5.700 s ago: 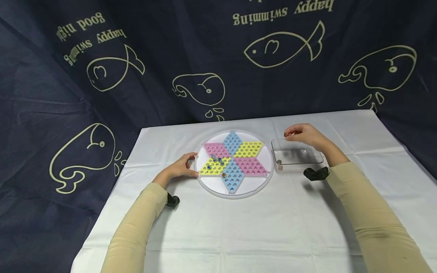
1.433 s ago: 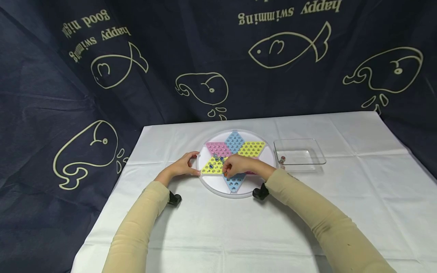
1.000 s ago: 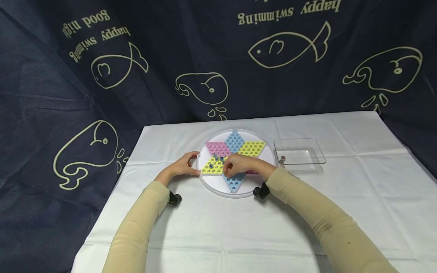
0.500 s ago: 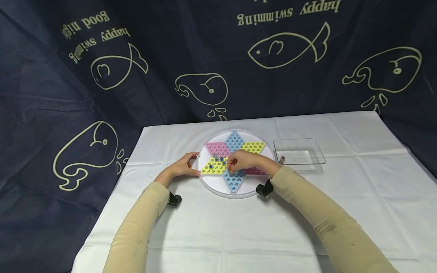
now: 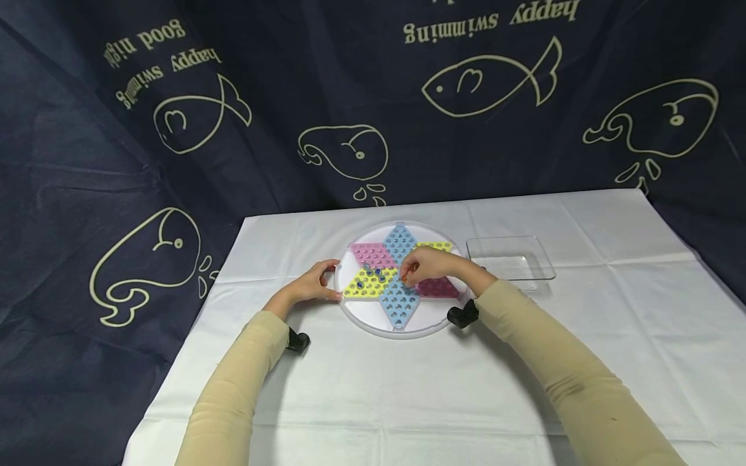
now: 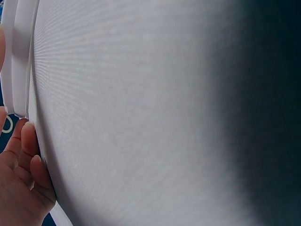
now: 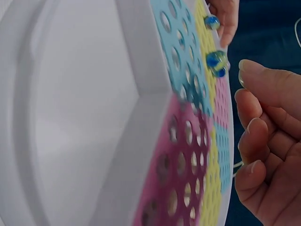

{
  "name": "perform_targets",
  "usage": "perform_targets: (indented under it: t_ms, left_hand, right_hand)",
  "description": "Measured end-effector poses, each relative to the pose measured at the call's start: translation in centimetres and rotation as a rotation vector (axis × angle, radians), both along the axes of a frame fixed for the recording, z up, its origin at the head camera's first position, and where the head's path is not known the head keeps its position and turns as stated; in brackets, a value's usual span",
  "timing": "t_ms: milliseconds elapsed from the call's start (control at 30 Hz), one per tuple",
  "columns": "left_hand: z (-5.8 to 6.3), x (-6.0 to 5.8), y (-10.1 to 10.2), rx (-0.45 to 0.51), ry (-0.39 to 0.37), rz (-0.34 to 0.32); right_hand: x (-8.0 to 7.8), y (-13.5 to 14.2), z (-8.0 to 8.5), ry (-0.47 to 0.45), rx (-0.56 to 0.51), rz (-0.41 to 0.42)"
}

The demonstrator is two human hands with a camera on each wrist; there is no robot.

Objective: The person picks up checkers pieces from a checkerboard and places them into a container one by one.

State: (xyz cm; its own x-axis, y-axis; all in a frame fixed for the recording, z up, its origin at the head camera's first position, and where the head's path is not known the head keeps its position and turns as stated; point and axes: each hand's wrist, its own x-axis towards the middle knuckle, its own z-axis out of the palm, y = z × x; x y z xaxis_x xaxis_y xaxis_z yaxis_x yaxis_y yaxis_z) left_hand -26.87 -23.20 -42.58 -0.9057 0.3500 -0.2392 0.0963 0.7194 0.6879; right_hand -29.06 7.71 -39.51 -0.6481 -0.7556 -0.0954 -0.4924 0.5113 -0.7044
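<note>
Orange marble shifted rightward, right hand too

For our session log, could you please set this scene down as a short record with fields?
board: round, white, with a pink, yellow and blue star
blue marbles: several in the near-left yellow section
left hand: touches the board's left edge
right hand: over the board, seemingly pinching an orange marble
clear box: right of the board
white cloth: beneath board and box

The tray's near left corner is basically blocked by the right wrist. Orange bit by the right hand's fingertips is too tiny to be made out.
</note>
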Motion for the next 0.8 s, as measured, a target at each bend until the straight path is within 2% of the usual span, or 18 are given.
perform_targets:
  t_ms: [267, 500, 800]
  left_hand:
    - [-0.1, 0.0, 0.0, 0.005, 0.000, -0.002]
    - [0.0, 0.0, 0.0, 0.005, -0.009, -0.003]
    - [-0.1, -0.1, 0.0, 0.001, -0.001, -0.008]
  right_hand:
    - [-0.3, 1.8, 0.9, -0.038, 0.004, -0.062]
    - [-0.6, 3.8, 1.3, -0.025, 0.006, -0.088]
    - [-0.9, 6.4, 1.8, -0.039, -0.002, -0.159]
